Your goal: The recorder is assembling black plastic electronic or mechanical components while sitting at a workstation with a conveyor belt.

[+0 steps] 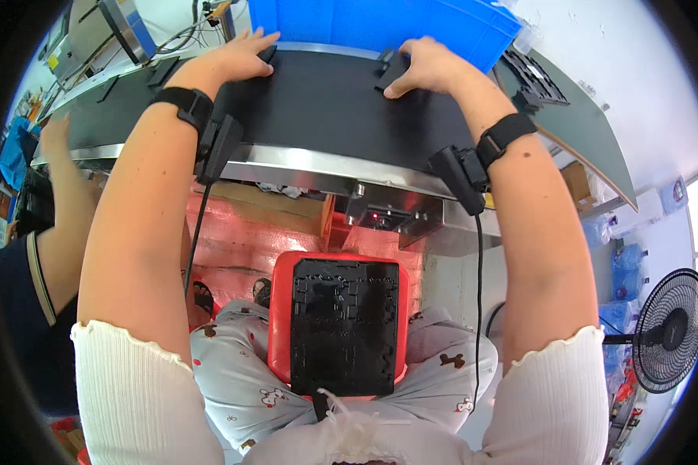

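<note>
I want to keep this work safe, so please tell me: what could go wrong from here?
The cable hanging below the right wristband might snag on the metal edge. The black part in the right hand might slip. The black panel between the legs might be bumped.

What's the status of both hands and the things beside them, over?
Right hand: thumb and fingers around small black blocky part. Left hand: at small dark piece, grip unclear. Big blue rectangular crate standing just beyond black conveyor belt.
</note>
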A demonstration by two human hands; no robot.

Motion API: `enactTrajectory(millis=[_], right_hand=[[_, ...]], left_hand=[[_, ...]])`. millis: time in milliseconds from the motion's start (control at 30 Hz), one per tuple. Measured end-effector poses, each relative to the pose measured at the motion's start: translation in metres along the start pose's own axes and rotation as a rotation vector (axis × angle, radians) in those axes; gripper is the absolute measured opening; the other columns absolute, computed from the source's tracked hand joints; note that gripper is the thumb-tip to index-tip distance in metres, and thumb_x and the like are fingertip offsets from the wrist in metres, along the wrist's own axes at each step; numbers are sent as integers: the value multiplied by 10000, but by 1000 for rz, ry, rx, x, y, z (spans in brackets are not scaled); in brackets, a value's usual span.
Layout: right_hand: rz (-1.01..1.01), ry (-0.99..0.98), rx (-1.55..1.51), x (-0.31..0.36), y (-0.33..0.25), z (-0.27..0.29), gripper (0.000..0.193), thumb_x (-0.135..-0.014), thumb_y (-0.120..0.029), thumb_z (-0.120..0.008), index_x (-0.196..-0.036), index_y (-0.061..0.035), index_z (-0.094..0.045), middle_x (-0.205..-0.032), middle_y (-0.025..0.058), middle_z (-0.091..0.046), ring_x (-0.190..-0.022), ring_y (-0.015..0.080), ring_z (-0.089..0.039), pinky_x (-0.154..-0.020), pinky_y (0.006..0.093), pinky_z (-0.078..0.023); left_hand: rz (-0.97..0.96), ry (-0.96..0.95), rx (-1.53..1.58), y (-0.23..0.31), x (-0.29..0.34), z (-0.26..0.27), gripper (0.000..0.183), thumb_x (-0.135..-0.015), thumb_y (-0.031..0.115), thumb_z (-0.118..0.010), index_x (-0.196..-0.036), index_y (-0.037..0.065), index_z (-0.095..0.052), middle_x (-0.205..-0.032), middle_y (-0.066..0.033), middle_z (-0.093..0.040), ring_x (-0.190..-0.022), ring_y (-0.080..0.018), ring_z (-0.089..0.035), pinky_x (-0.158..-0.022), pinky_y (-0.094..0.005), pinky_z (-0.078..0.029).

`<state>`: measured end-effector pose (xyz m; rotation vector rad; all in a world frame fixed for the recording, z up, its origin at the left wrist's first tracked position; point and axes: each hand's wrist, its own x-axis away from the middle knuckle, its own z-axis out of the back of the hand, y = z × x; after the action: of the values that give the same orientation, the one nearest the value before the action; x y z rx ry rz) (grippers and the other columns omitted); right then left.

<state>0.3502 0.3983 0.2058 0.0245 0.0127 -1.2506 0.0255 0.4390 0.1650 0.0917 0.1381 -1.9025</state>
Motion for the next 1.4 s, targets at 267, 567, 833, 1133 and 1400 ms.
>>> enactTrajectory(millis=[267, 567, 833, 1133, 1400], right_hand=[[232, 147, -1004, 153, -27, 16, 328, -805, -226, -759, -1039, -6, -689, -854, 69, -697, -778, 206, -675, -667, 313, -541], [-126, -313, -991, 291, -73, -226, 382, -883, -86, -639, -1263, -114, -614, -1099, 129, -653, -1027, 281, -627, -901, 366, -495], [2, 130, -555, 325, -77, -279, 440, -827, -223, -727, -1256, -171, -643, -1210, 95, -546, -1122, 314, -525, -907, 423, -470], [219, -133, -435, 377, -114, -232, 391, -879, -203, -657, -1209, 3, -615, -1326, 175, -563, -1211, 348, -524, -976, 456, -434], [-633, 255, -314, 558, 43, -228, 463, -895, -188, -638, -1315, -15, -551, -1338, 267, -512, -1245, 439, -479, -1074, 492, -370]], left_hand=[[-216, -319, 192, 12, 8, 26, 802, -848, 451, -707, -1454, 10, -421, -1421, -248, -481, -1317, -344, -466, -1107, -379, -351], [-66, 31, 66, 106, 86, 41, 674, -870, 510, -660, -1270, -28, -594, -1311, -286, -519, -1220, -401, -510, -1003, -446, -426], [-413, 194, 404, 186, 258, 9, 686, -810, 374, -742, -1378, 58, -520, -1286, -193, -510, -1210, -361, -501, -1049, -437, -380], [-317, -110, 277, 216, 326, -165, 768, -820, 468, -695, -1397, 24, -453, -1407, -188, -420, -1320, -354, -400, -1106, -539, -296], [-216, -102, 271, 214, 363, -192, 641, -970, 351, -536, -1498, 51, -332, -1591, -206, -214, -1477, -365, -208, -1191, -545, -162]])
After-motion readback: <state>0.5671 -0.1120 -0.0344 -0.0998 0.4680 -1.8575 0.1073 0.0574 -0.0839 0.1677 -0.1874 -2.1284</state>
